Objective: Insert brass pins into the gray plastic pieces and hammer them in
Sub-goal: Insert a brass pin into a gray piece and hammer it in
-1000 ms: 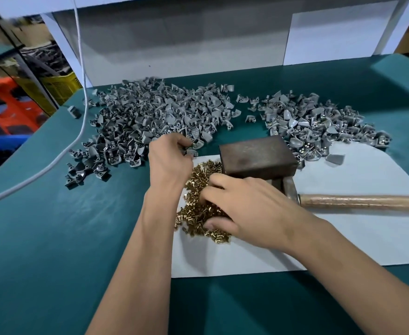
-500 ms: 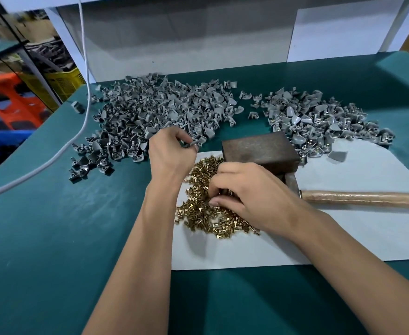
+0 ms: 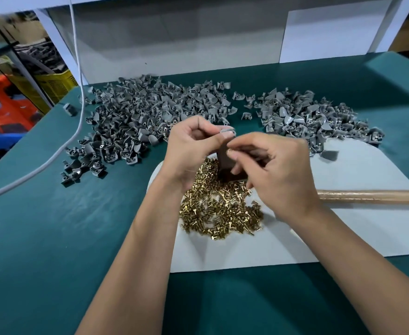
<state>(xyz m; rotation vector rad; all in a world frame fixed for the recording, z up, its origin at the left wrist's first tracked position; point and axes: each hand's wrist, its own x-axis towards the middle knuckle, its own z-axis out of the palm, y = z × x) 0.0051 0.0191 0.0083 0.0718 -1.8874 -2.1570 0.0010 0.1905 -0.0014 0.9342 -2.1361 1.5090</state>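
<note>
My left hand (image 3: 191,146) pinches one gray plastic piece (image 3: 227,131) between thumb and fingers, raised above the table. Just to its right, my right hand (image 3: 271,170) pinches a small brass pin (image 3: 229,151) at its fingertips, close under the gray piece. Below both hands a heap of brass pins (image 3: 218,206) lies on a white sheet (image 3: 343,228). Behind the hands stands a dark metal block (image 3: 225,163), mostly hidden. A hammer's wooden handle (image 3: 372,196) lies to the right on the sheet; its head is hidden.
A large pile of gray pieces (image 3: 145,117) covers the green table (image 3: 53,233) at the back left, a smaller pile (image 3: 314,119) at the back right. A white cable (image 3: 77,68) hangs down on the left. A white panel stands behind.
My left hand lifted a gray piece out of the pile. My right hand rose from the brass heap with a pin and moved up to meet the left hand.
</note>
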